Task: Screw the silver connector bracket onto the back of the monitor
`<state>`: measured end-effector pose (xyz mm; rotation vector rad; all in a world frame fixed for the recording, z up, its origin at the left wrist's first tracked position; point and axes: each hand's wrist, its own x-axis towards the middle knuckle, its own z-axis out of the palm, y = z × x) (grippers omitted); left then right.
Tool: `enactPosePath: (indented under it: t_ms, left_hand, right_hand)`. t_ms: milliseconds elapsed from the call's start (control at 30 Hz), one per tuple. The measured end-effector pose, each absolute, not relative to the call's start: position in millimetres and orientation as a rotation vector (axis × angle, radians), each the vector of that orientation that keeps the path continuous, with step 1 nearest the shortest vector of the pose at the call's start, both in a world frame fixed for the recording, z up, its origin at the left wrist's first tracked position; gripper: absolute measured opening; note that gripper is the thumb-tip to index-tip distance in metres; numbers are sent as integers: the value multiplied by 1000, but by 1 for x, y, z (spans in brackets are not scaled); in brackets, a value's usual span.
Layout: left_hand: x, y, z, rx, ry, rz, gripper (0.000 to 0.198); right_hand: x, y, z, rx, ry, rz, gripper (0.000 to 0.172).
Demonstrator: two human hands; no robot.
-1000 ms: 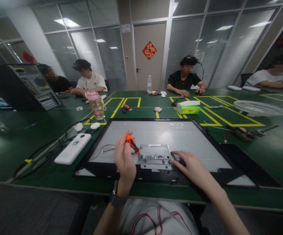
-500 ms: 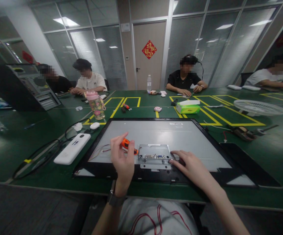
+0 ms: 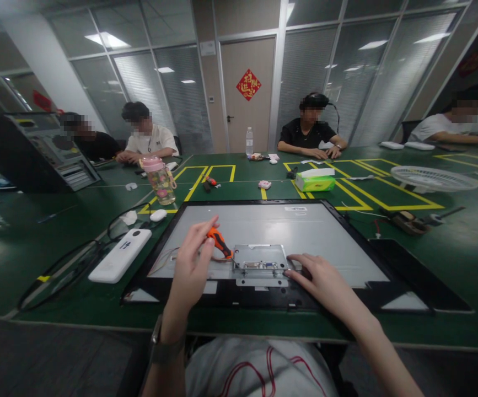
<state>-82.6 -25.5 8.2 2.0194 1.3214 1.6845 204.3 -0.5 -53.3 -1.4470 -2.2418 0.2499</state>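
Note:
A monitor panel (image 3: 305,231) lies face down on the green table, its grey metal back up inside a black frame. A small metal board cover (image 3: 261,263) with a connector sits near the panel's front edge. My left hand (image 3: 192,263) pinches an orange-handled screwdriver (image 3: 219,240), whose tip points down at the cover's left edge. My right hand (image 3: 320,281) rests flat, fingers spread, on the panel just right of the cover, fingertips touching its edge.
A white power strip (image 3: 118,255) and black cables lie left of the panel. A pink-lidded bottle (image 3: 158,180), a tissue box (image 3: 315,181), a white fan guard (image 3: 433,178) and a computer case (image 3: 36,150) stand further off. Several people sit along the far side.
My left hand has turned and shifted left, its wrist dropping lower. The screwdriver stays at the cover's left edge. The right hand has not moved.

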Motion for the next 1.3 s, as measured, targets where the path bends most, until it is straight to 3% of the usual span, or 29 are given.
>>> enactPosePath:
  t_ms: [133,300,433,633,767,933,1100,1300]
  left_hand:
    - [-79,-30,17,2058,1215,1556,37]
    - [-69,-24,17,2065,1373,1744,20]
    - [-67,-22,12,1957,1225,1593,39]
    - [-68,-20,8,2010,1312,1705,33]
    - [-71,-22,7,1948,1201,1513,48]
    - [-76,-24,8,2070,1383,1632,39]
    - [-77,-24,4,1931,1219,1532,50]
    - [-71,-23,2,2066,1401,1741,38]
  right_hand:
    - [204,-1,-52,-1467,-2261,269,32]
    - [203,-1,-51,-1482,-2271,271,33]
    - [203,-2,-50,-1474,-2254,269,31]
    - [203,-1,-52,-1464,-2254,273,33]
    - [203,-1,-53,-1447,-2241,266,32]
    - [204,-2,-53,-1459,-2243,268,32]
    - [203,-2,-53,-1460,-2247,251,31]
    - [203,-3,-51,-1453,-2234,240,30]
